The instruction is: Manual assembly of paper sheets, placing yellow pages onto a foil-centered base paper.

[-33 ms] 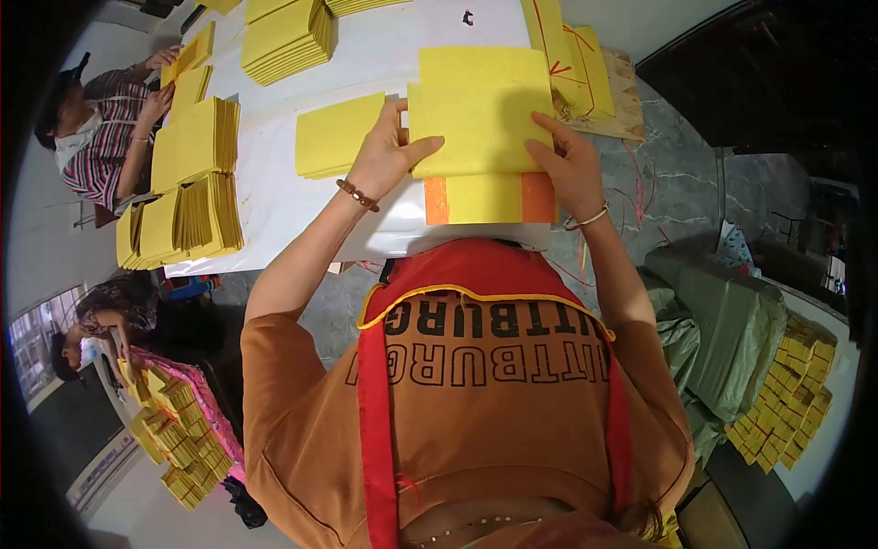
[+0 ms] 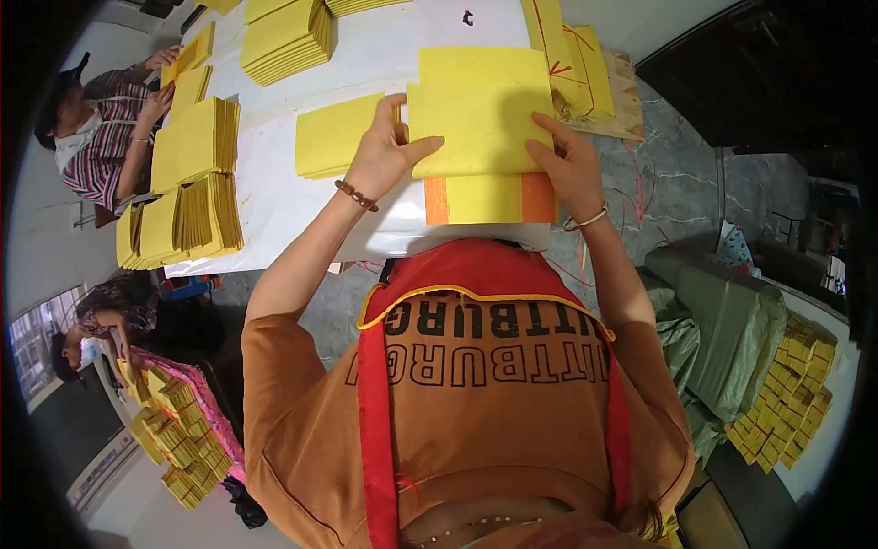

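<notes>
In front of me, at the near edge of the table, lies a folded stack of yellow paper [image 2: 480, 110]. Below its near edge a yellow strip with orange ends [image 2: 476, 199] shows. My left hand [image 2: 389, 146] grips the paper's left edge, thumb on top and fingers curled at the side. At the right edge my right hand [image 2: 569, 160] holds the paper, thumb and forefinger resting on its face. The tips of the other fingers are hidden. Just left of my left hand sits a small flat stack of yellow paper [image 2: 337, 137].
Several folded yellow paper stacks [image 2: 285, 41] stand on the white table [image 2: 274, 156], more along its left side [image 2: 187, 156]. Yellow bundles tied with red string [image 2: 585, 73] lie on a wooden board at right. A person in a striped shirt [image 2: 105, 137] handles yellow paper at far left.
My left wrist and forearm have shifted very slightly; both hands keep the same hold on the paper.
</notes>
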`<move>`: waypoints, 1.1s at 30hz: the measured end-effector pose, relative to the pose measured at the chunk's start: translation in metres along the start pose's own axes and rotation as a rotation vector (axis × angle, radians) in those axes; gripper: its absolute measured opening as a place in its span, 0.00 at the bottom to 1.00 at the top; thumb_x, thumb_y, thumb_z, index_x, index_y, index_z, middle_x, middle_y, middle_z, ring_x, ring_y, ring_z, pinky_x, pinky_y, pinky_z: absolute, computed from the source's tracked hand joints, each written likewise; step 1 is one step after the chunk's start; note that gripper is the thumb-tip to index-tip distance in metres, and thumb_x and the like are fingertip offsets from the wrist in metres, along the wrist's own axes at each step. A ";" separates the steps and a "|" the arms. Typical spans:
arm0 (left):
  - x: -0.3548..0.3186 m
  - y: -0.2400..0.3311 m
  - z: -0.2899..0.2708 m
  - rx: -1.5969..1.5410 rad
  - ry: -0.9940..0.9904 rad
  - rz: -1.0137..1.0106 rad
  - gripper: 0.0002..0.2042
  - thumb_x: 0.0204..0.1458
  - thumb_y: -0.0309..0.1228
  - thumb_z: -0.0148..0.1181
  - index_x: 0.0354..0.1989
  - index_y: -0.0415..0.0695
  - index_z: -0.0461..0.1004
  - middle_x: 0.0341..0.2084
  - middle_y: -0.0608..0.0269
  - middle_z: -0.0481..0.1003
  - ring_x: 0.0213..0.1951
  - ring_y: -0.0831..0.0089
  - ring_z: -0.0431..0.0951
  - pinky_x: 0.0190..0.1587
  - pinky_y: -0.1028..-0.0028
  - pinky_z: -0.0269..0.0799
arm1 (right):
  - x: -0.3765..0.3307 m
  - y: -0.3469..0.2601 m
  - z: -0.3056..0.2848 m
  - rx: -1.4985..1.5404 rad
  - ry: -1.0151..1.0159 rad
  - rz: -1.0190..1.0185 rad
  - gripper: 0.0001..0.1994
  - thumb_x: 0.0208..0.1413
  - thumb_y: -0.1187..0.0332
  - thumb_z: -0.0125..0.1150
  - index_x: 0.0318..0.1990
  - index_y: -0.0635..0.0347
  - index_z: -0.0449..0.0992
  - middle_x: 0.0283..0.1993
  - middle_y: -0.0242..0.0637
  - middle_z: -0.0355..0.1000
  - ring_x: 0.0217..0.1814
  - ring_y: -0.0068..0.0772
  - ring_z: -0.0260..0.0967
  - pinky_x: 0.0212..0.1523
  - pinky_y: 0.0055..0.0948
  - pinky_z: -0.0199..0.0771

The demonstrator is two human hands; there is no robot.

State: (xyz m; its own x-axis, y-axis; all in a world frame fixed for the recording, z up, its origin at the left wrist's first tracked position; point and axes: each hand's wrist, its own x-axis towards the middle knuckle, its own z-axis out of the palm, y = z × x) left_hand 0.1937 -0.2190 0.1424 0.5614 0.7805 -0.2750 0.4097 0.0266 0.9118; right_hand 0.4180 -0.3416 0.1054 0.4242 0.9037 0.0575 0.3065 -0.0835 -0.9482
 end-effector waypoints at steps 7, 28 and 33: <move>-0.011 0.038 0.023 0.994 0.335 0.859 0.20 0.46 0.39 0.58 0.48 0.45 0.69 0.50 0.55 0.65 0.55 0.56 0.60 0.53 0.60 0.54 | -0.005 -0.010 -0.001 -0.025 0.009 0.058 0.20 0.45 0.67 0.61 0.48 0.61 0.72 0.29 0.37 0.74 0.29 0.17 0.66 0.31 0.21 0.68; 0.001 0.010 0.052 1.018 0.086 0.821 0.28 0.49 0.50 0.52 0.55 0.47 0.62 0.54 0.53 0.61 0.56 0.55 0.58 0.56 0.57 0.52 | -0.052 -0.008 -0.005 -0.658 -0.130 -0.308 0.23 0.56 0.56 0.45 0.57 0.56 0.64 0.65 0.34 0.53 0.69 0.44 0.42 0.63 0.59 0.28; 0.001 0.014 0.049 1.107 0.073 0.931 0.30 0.44 0.45 0.56 0.54 0.40 0.62 0.51 0.50 0.64 0.49 0.57 0.65 0.48 0.65 0.62 | -0.039 -0.001 -0.015 0.118 -0.297 -0.064 0.25 0.60 0.55 0.39 0.58 0.63 0.62 0.65 0.38 0.54 0.70 0.37 0.39 0.67 0.41 0.30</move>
State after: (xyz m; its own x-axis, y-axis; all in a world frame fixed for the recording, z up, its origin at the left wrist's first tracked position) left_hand 0.2352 -0.2491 0.1399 0.9060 0.2752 0.3215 0.2777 -0.9599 0.0393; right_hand 0.4143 -0.3827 0.1089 0.1348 0.9900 0.0415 0.2160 0.0115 -0.9763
